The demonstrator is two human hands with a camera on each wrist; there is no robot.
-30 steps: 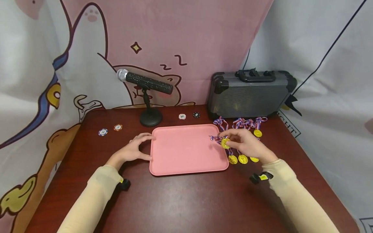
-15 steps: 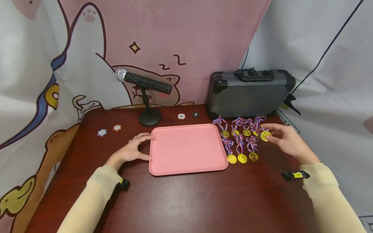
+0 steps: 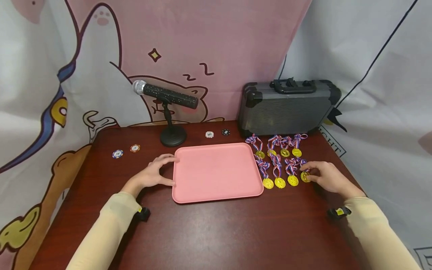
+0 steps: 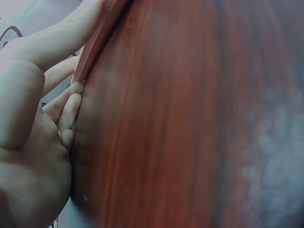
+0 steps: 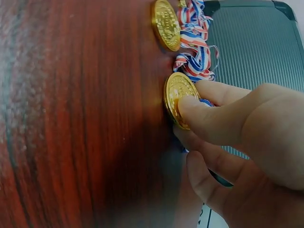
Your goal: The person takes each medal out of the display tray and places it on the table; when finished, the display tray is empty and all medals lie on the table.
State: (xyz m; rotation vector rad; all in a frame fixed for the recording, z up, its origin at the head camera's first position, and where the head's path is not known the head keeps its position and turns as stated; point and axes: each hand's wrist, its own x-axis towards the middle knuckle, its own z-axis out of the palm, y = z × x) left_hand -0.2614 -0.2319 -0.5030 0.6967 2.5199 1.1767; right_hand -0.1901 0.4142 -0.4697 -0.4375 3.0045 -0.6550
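Note:
At the left rim of the pink tray [image 3: 216, 174] lies my left hand [image 3: 150, 175], its thumb and fingers spread apart and touching the edge. The left wrist view shows the thumb [image 4: 61, 35] along the tray's side. My right hand [image 3: 329, 178] pinches a gold medal [image 5: 179, 97] between thumb and fingers at the right end of the front row. A striped ribbon [image 5: 197, 66] of red, white and blue lies beside it, partly hidden by the fingers. Several more medals, such as a front-row medal [image 3: 279, 182] and a back-row medal [image 3: 296, 152], lie in two rows right of the tray.
A grey hard case [image 3: 287, 112] stands behind the medals. Left of it are a black chip [image 3: 225, 132], a white chip [image 3: 209, 134] and a microphone [image 3: 168, 95] on a stand. A blue chip [image 3: 117, 154] and an orange chip [image 3: 135, 148] lie farther left.
My right hand has carried the medal from the tray's right edge out to the right, then nearer to me, to the front row's end. My left hand stays at the tray.

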